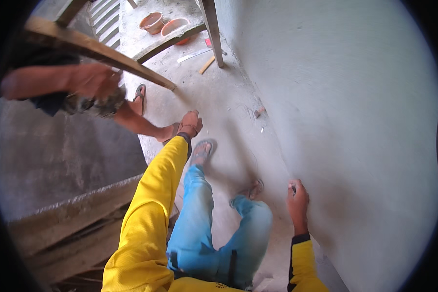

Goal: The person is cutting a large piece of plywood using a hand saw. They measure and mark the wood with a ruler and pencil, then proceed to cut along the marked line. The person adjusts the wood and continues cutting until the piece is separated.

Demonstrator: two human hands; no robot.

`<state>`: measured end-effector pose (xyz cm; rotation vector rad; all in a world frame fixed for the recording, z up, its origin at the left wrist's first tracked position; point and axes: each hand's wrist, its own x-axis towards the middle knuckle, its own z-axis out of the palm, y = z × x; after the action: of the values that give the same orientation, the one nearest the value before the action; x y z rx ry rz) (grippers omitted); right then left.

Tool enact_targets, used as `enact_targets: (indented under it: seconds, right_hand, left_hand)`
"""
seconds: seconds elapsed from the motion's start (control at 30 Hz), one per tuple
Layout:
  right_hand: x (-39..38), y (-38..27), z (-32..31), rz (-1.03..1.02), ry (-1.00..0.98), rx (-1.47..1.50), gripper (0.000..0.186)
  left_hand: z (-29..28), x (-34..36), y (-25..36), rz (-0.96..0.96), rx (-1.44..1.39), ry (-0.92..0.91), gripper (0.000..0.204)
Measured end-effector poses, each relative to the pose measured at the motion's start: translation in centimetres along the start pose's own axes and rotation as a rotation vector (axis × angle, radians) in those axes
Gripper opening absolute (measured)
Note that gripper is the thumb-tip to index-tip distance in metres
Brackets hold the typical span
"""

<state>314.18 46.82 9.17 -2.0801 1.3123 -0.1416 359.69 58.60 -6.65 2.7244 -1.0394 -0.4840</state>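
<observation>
My left hand [190, 122] is extended forward above the concrete floor [219, 112], fingers curled; I cannot make out what, if anything, is inside. A thin band circles its wrist. My right hand [297, 194] is low beside the pale plastered wall [355, 97], closed around a small dark object too small to name. Both my forearms are in yellow sleeves. Just left of my left hand, a co-worker's sandalled foot [165, 134] rests on the floor. The co-worker's hand [95, 82] is up by a sloping wooden beam [141, 73].
Wooden posts [211, 34] stand ahead, near two orange basins [151, 22]. A pale strip [193, 55], a yellow wooden piece [207, 64] and small debris [260, 112] lie along the wall's base. At left, the landing drops to a dark lower surface [58, 151] beside rough timber planks [73, 219].
</observation>
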Motion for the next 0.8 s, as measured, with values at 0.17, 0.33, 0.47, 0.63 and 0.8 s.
enact_targets:
  seconds: [0.17, 0.33, 0.47, 0.63, 0.8]
  right_hand:
    - [8.5, 5.2, 10.4, -0.02, -0.098, -0.063, 0.008]
    - [12.2, 12.3, 21.1, 0.144, -0.046, -0.182, 0.01]
    - [10.8, 14.9, 27.4, 0.414, 0.076, -0.253, 0.007]
    - [-5.1, 19.8, 30.0, 0.696, 0.21, -0.394, 0.007]
    - [-5.2, 13.4, 26.6, 1.11, 0.173, -0.49, 0.02]
  left_hand:
    - [8.1, 18.6, -7.0, -0.056, -0.006, 0.069, 0.028]
    - [13.9, 39.0, -15.9, 0.029, 0.077, 0.2, 0.032]
    - [16.1, 52.1, -20.3, 0.139, 0.077, 0.295, 0.039]
    - [22.6, 61.7, -19.2, 0.216, 0.129, 0.137, 0.022]
    - [18.1, 66.0, -31.5, 0.813, 0.608, 0.649, 0.025]
